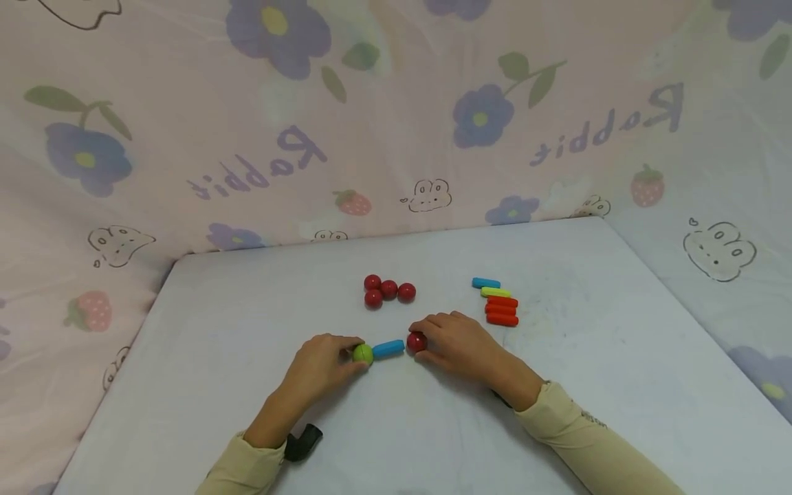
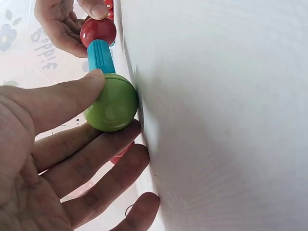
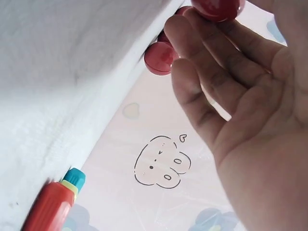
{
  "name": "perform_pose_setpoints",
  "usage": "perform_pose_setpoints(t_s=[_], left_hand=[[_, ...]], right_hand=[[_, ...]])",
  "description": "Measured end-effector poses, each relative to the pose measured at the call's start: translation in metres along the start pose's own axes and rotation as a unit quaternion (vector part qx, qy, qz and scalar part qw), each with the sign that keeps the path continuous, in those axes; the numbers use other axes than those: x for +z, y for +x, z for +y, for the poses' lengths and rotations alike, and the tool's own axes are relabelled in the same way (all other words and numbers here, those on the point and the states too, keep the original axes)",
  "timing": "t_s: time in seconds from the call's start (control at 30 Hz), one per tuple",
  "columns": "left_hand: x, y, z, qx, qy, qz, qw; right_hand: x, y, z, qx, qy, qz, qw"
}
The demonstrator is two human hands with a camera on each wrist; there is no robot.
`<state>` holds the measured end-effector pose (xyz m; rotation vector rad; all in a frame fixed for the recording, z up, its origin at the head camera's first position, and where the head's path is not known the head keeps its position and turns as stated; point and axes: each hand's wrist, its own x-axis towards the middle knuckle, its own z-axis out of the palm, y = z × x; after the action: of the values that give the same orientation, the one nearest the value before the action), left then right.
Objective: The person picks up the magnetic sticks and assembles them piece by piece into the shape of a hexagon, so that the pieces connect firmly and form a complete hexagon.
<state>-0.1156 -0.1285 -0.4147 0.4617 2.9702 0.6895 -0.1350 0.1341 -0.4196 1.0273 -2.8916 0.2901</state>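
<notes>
My left hand (image 1: 320, 364) pinches a green ball (image 2: 111, 103) between thumb and fingers, low over the white table. From the ball's right side a ridged blue rod (image 1: 388, 349) points toward my right hand (image 1: 463, 346). That hand grips a red ball (image 1: 416, 342) with thumb and fingertips, right at the rod's free end. Seen from the left wrist, the red ball (image 2: 98, 32), the blue rod (image 2: 100, 55) and the green ball stand in one line. In the right wrist view the held red ball (image 3: 219, 7) is cut off by the top edge.
Several red balls (image 1: 389, 289) sit in a cluster behind the hands on the white table (image 1: 247, 302). To their right lies a row of rods: a blue one (image 1: 486, 282), a yellow one (image 1: 496, 292) and red ones (image 1: 502, 320). Patterned cloth (image 1: 396, 124) rises behind the table.
</notes>
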Motion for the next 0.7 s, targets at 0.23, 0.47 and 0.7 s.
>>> perform_pose_setpoints(t_s=[0.23, 0.47, 0.7], left_hand=[[0.0001, -0.0011, 0.0018, 0.001, -0.006, 0.002, 1.0], [0.0008, -0.0008, 0.0033, 0.004, 0.0, 0.0, 1.0], [-0.0013, -0.0024, 0.0029, 0.001, 0.004, 0.001, 1.0]], right_hand=[[0.0, 0.0, -0.0029, 0.026, 0.02, -0.028, 0.9991], [-0.0002, -0.0014, -0.0042, 0.027, 0.018, -0.045, 0.9984], [-0.0007, -0.0005, -0.0043, 0.005, 0.014, -0.043, 0.999]])
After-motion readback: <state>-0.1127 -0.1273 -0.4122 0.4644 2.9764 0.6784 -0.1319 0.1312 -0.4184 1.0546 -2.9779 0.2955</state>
